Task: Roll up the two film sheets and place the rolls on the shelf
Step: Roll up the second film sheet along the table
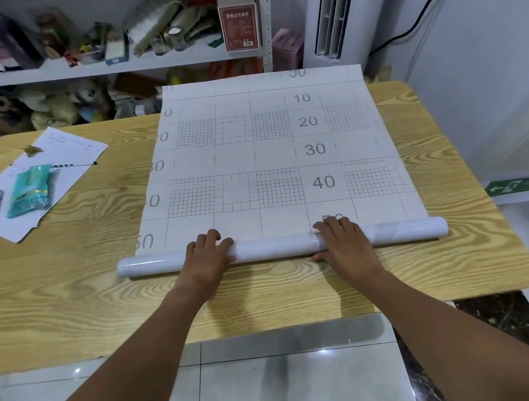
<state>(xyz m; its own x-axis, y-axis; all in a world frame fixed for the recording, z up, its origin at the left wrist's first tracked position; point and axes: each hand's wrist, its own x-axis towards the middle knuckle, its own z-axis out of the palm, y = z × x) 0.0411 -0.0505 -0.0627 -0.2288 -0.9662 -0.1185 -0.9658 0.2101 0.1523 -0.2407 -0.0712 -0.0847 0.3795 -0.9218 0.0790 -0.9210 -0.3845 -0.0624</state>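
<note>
under both grips [208,257] [343,240], film roll [277,247]

Head-worn, forward-down, close above table [64,301]

gridded film sheet [269,151], near edge rolled

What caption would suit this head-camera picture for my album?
Left hand and right hand grip the glossy rolled end of a white gridded film sheet on a wood-grain table.
</note>
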